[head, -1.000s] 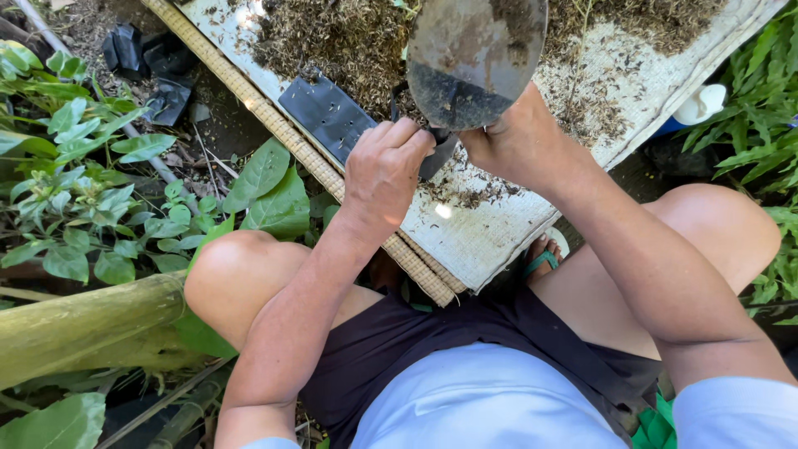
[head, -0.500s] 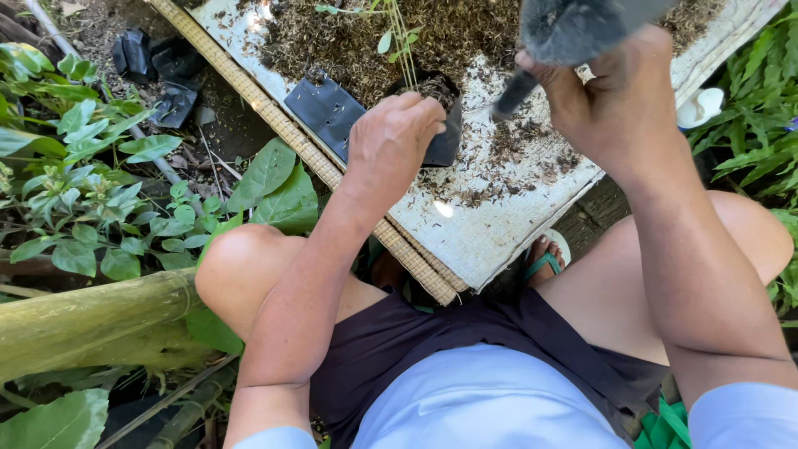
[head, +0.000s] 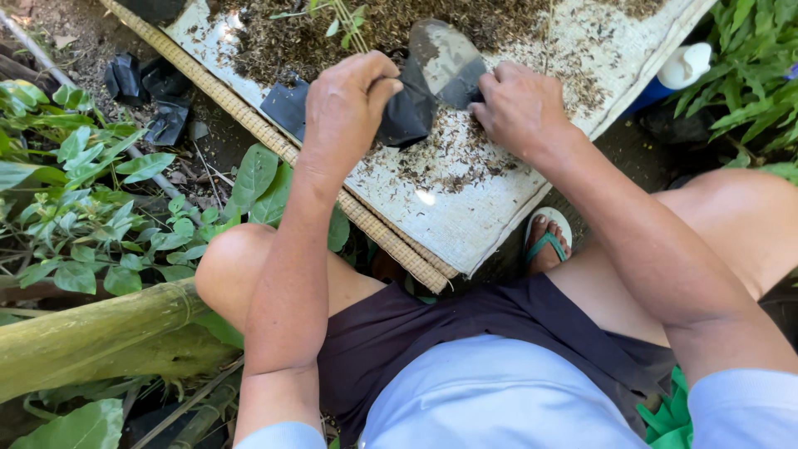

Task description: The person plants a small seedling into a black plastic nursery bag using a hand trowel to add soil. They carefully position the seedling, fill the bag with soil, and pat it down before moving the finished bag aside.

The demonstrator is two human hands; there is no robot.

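Between my two hands, my left hand [head: 345,104] pinches the rim of a black plastic seedling bag [head: 407,112], fingers pressed together on its edge. My right hand [head: 519,104] curls shut around the handle of a metal trowel [head: 445,54], its blade tilted at the bag's mouth. Both sit over a white sheet [head: 465,216] scattered with soil [head: 391,25], a thin seedling [head: 341,21] just beyond.

We count one trowel [head: 445,56], one black planting bag [head: 407,112] in our hands, one flat bag [head: 287,106] at the mat's [head: 465,216] left edge, one seedling [head: 345,21].
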